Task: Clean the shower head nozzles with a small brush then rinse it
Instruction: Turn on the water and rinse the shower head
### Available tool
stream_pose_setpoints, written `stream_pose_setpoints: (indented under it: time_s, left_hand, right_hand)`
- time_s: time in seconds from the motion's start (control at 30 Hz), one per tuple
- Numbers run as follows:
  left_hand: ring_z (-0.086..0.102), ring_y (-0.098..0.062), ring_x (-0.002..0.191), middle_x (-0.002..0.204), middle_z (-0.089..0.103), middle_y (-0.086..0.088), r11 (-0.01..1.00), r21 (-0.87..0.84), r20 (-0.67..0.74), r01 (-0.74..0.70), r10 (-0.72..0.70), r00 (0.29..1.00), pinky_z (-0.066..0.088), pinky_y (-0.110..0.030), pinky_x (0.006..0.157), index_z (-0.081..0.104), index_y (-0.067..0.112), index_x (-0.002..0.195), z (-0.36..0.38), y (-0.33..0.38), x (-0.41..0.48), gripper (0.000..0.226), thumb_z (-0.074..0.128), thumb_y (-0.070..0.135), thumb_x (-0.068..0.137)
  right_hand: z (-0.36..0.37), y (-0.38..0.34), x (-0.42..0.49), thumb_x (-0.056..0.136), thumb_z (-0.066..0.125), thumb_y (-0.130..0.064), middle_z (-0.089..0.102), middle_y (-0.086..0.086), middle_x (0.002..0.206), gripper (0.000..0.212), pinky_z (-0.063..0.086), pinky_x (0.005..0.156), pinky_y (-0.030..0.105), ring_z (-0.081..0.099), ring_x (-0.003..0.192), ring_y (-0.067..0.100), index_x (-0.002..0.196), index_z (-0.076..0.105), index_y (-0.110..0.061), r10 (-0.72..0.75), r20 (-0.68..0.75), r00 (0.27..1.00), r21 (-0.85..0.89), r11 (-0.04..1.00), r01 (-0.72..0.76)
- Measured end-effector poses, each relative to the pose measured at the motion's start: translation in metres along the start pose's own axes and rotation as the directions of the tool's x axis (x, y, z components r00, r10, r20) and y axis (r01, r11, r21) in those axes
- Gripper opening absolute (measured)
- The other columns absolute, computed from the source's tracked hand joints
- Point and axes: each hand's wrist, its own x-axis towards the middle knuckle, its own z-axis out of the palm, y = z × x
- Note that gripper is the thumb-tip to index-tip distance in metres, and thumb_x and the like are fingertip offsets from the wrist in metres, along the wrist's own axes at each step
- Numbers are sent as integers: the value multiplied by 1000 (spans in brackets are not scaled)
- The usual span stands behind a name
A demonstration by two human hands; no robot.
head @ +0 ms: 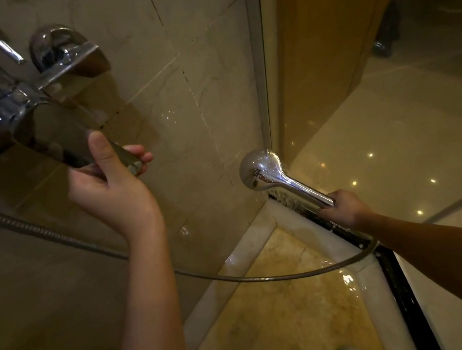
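Two hands busy: left grip [113, 180] wraps tap lever [62, 136], likely setting flow; right grip [343, 207] clasps shower head [259, 169] handle, nozzles down, spray kept toward floor [277, 305].

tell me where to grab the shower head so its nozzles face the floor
Low on the slim handle, coming from the right as the right hand does: it slants back toward you, leaving the shower head face-down.
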Motion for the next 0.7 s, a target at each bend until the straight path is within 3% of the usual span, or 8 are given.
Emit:
stream_pose_setpoints:
  time_s: [0.53, 0.7]
  left_hand:
    - [66, -12, 55, 70, 66, -4, 1000, 21, 57, -2, 1, 998, 53, -25, 53, 50, 22, 87, -5, -3, -1, 12, 45, 29, 96]
    - [66, -10, 54, 61, 69, 5, 1000, 31, 63, 4, -6, 998, 52, -23, 51, 50, 18, 86, -6, -6, -1, 16, 44, 28, 97]
  right_hand:
    - [3, -4, 7, 80, 68, -27, 69, 11, 77, 7, 55, 69, 39, 66, 71, 26, 83, 65, -21, -33, 15, 999, -22, 999, 33]
    - [5, -5, 10, 81, 67, -27, 67, 5, 74, 10, 54, 66, 35, 64, 68, 22, 87, 66, -20, -24, 38, 999, -32, 999, 25]
